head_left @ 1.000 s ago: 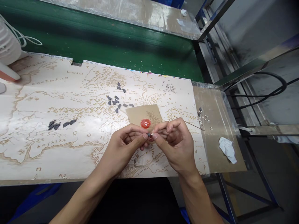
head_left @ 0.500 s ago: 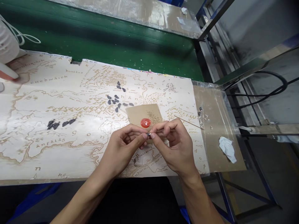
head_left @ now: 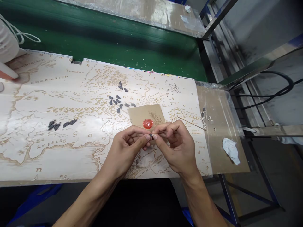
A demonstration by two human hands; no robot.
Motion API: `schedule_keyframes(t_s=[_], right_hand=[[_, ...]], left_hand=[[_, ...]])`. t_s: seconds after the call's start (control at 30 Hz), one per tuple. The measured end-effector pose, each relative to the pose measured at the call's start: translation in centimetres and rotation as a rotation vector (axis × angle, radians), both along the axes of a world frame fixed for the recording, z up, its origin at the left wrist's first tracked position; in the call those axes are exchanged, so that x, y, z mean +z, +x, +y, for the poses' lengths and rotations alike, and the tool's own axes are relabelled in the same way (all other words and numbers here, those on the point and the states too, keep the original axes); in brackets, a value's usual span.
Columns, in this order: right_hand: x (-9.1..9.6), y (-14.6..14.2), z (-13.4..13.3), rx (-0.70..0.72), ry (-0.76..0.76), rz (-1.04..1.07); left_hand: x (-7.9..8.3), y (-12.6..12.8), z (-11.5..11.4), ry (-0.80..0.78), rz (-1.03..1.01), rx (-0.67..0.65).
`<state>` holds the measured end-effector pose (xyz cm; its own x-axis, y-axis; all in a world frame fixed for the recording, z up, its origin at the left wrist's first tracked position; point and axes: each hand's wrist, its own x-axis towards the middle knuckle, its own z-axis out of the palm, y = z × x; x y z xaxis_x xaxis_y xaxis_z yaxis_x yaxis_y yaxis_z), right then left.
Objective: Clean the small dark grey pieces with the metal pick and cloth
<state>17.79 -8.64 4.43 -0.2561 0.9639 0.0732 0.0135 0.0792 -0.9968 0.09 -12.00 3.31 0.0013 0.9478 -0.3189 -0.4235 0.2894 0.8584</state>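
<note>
My left hand pinches a small dark piece between thumb and forefinger, low over the table's front middle. From the other side my right hand meets it, thumb and forefinger closed on a tiny pale bit at the dark piece's end. The fingertips hide most of both. Just beyond them a glossy red blob lies on a brown cardboard square, with tiny brown grains scattered to its right. Several dark, leaf-shaped pieces lie beyond and to the left.
Map-printed paper covers the table. More dark pieces lie at left, below a white appliance. A thin stick, tiny pale bits and a crumpled tissue lie at right. A green belt runs behind.
Both hands stay nearly still, fingertips together around the dark piece. The camera view has shifted very slightly; everything on the table lies as before.
</note>
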Motion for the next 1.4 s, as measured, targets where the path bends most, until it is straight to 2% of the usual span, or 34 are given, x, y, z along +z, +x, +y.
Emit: schedule_keyframes(t_s=[0.5,0.87,1.0,1.2,1.3,1.4], right_hand=[[-0.2,0.9,-0.3,-0.039,0.005,0.019],[0.0,1.2,-0.6,0.046,0.040,-0.049],[-0.3,2.9,-0.3,-0.048,-0.007,-0.044],[-1.1,6.4,0.8,-0.208,0.001,-0.072],[-2.0,6.8,0.6,-0.263,-0.028,-0.068],[-2.9,7.5,0.9,-0.345,-0.025,-0.134]], left_hand=[[0.0,-0.1,-0.1,-0.011,0.018,-0.044],[0.1,-0.3,-0.5,0.021,0.174,-0.161],[0.0,-1.3,-0.9,0.041,0.325,-0.141],[-0.6,-3.2,-0.8,0.084,0.486,-0.022],[0.0,-2.6,-0.3,0.122,0.517,-0.041],[1.1,-1.0,0.3,0.174,0.529,-0.114]])
